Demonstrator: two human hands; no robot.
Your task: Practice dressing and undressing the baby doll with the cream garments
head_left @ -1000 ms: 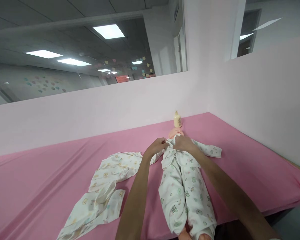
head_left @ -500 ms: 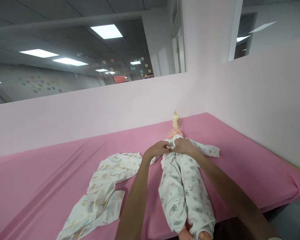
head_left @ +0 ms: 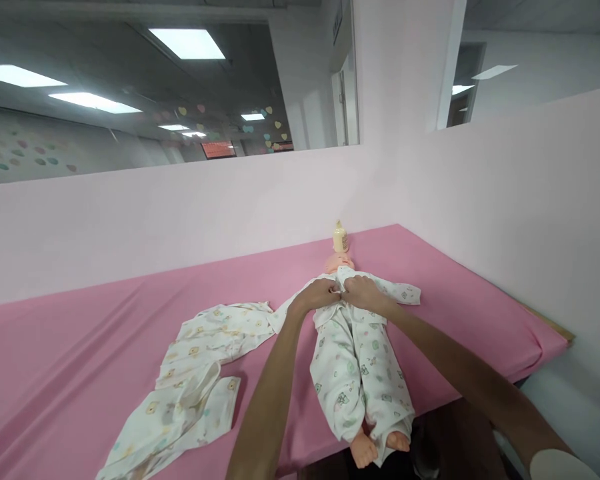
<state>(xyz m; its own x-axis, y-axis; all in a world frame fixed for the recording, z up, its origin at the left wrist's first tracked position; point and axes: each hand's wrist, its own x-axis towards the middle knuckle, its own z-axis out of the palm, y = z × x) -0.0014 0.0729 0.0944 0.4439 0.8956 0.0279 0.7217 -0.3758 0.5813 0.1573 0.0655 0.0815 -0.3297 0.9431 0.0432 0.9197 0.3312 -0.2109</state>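
A baby doll (head_left: 337, 261) lies on its back on the pink mat (head_left: 80, 347), head toward the far wall, bare feet over the near edge. It wears a white printed top and trousers (head_left: 355, 373). My left hand (head_left: 317, 293) and my right hand (head_left: 361, 291) meet on the doll's chest, fingers closed in a pinch on the front of the doll's top (head_left: 338, 290). What lies between the fingertips is too small to see. The doll's right sleeve stretches out past my right hand.
A second white printed baby garment (head_left: 195, 380) lies crumpled on the mat to the left of my left arm. A small cream bottle (head_left: 339, 237) stands behind the doll's head. Pale pink partition walls close off the back and right side.
Both hands stay pinched together on the doll's chest. The view has shifted so the doll's feet and the mat's right end now show.
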